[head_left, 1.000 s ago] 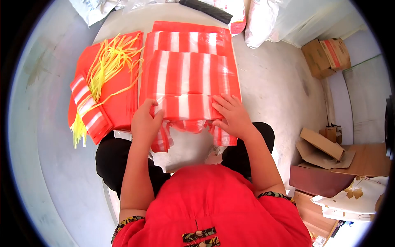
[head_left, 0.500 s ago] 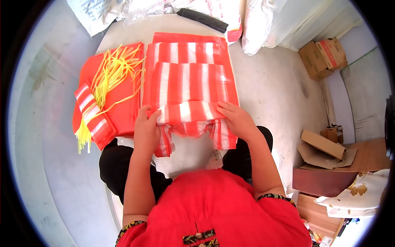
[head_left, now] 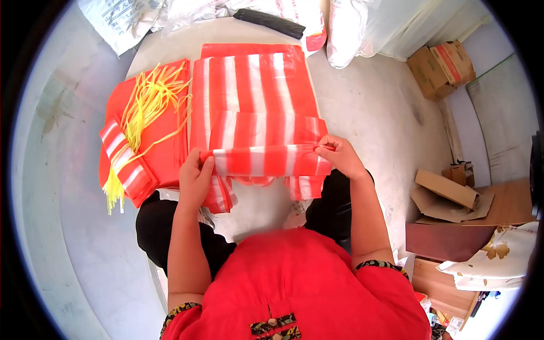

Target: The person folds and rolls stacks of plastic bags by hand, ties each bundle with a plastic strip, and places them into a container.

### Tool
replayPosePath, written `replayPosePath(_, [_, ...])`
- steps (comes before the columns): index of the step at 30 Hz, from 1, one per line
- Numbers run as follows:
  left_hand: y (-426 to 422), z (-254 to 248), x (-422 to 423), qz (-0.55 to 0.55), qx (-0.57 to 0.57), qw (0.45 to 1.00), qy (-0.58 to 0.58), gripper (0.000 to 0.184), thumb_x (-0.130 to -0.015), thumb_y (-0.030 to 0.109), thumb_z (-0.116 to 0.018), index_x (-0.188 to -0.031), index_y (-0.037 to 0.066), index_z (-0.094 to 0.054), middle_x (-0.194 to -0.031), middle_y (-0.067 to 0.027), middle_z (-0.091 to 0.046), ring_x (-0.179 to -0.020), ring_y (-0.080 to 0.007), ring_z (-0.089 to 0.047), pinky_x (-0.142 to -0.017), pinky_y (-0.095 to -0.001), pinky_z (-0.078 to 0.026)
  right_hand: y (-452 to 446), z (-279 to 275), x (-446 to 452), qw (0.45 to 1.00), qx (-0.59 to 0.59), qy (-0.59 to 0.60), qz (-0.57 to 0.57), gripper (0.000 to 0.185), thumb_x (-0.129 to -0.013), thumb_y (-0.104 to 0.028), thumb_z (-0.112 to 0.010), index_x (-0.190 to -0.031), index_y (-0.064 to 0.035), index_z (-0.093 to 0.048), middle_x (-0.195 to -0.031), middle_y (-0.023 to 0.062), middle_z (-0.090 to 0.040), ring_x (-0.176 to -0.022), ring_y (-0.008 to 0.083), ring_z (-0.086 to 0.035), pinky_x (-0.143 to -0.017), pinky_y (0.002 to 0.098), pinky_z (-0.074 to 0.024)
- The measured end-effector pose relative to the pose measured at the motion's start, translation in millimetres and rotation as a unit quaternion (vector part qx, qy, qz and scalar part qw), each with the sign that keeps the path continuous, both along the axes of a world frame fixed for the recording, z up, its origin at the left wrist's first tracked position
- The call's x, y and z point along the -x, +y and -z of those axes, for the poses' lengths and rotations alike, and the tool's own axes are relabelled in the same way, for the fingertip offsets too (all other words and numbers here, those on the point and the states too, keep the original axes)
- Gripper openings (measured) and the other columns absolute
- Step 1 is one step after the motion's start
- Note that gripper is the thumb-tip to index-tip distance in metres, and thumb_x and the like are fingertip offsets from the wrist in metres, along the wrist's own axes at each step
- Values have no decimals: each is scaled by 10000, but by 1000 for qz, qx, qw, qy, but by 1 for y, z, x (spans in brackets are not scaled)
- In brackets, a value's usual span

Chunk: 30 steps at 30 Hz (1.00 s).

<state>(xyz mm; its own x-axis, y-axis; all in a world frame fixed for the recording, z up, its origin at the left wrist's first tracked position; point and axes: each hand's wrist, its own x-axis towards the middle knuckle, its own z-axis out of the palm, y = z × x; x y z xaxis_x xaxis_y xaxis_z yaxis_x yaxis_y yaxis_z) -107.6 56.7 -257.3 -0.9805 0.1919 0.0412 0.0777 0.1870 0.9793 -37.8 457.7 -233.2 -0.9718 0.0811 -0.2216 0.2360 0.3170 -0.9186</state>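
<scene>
A stack of red-and-white striped plastic bags [head_left: 243,85] lies on the table before me. Its top bag has a folded front band [head_left: 260,162], held at both ends. My left hand [head_left: 197,171] pinches the band's left end, thumb on top. At the right end, my right hand [head_left: 339,156] pinches it between thumb and fingers. Striped bag handles hang below the band at the table's near edge. To the left lies a red stack [head_left: 164,116] with yellow strips [head_left: 148,93] and a folded striped bundle [head_left: 129,164] on it.
A black roll [head_left: 269,22] and white bags [head_left: 345,34] are at the table's far edge. Cardboard boxes [head_left: 441,68] stand at the right wall. Opened cardboard [head_left: 453,195] rests on a brown cabinet [head_left: 447,241] at the lower right.
The top bag's folded part has come down toward me, baring more of the bag beneath. Both hands went from lying flat on it to pinching the ends of the folded band.
</scene>
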Motion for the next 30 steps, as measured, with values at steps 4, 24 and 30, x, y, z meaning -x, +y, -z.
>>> replayPosePath(4, [20,-14,7,-59,183,978,83,203,-1054,217,-627,-1067,17,-597,-845,-182,-668,-773,-334,-669,-704,-413,-510,5,23,3,998,41,33,30,80,-1017,-88,-696,-981,-63,-628,-907,-52,-624,-828,36,-536,-759,248,-483])
replayPosePath(24, [50,-2,29,-111,372,918,84,304,-1063,328,-560,-1113,28,-567,-903,-264,-710,-867,-476,-686,-745,-566,-525,-46,9,-22,851,-435,293,-12,415,-856,-182,-795,-1242,-79,-683,-1433,143,-592,-1360,354,-527,-1107,484,-454])
replayPosePath(30, [52,-12,28,-116,363,924,0,401,-1043,349,-595,-1313,53,-577,-1085,-250,-722,-1001,-457,-696,-847,-542,-555,-79,7,-12,840,-419,298,-174,608,-831,-110,-780,-1406,-58,-588,-1505,160,-553,-1426,376,-482,-1179,495,-402])
